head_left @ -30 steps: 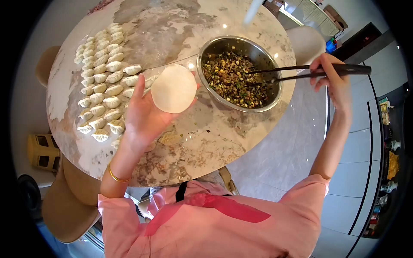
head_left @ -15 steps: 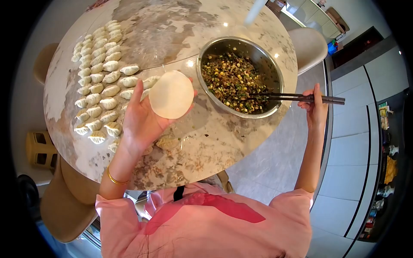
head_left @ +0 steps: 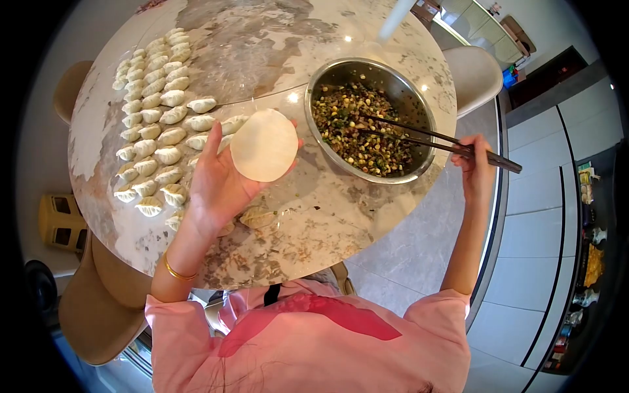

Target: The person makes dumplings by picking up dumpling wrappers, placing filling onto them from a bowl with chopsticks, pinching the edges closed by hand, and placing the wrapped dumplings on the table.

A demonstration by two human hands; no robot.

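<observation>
We have just brought the chopsticks (head_left: pixel 503 162) farther into the steel bowl (head_left: pixel 414 105), and their tips have parted: they now reach the chopped filling (head_left: pixel 341 105) around its middle, though we cannot tell whether any is caught between them. Our right hand (head_left: pixel 477 167) is closed around the upper shafts, just outside the bowl's rim and beyond the bench (head_left: pixel 314 242) edge. Our left hand (head_left: pixel 219 193) is open, palm up, with the round dough wrapper (head_left: pixel 264 145) lying across its fingers — flat, unfolded and with no filling on it. That leaves the wrapper ready to bear a load, as we judge it, while the filling is all on the bowl side. The bowl sits near the bench's right edge, so the right arm has free air outside it, with the raised rim to clear on the way inward. On the other side, pleated dumplings (head_left: pixel 172 136) stand in rows close by the left hand, some just behind its thumb; the roomier stretch runs between the wrapper, the bowl and the near edge.
</observation>
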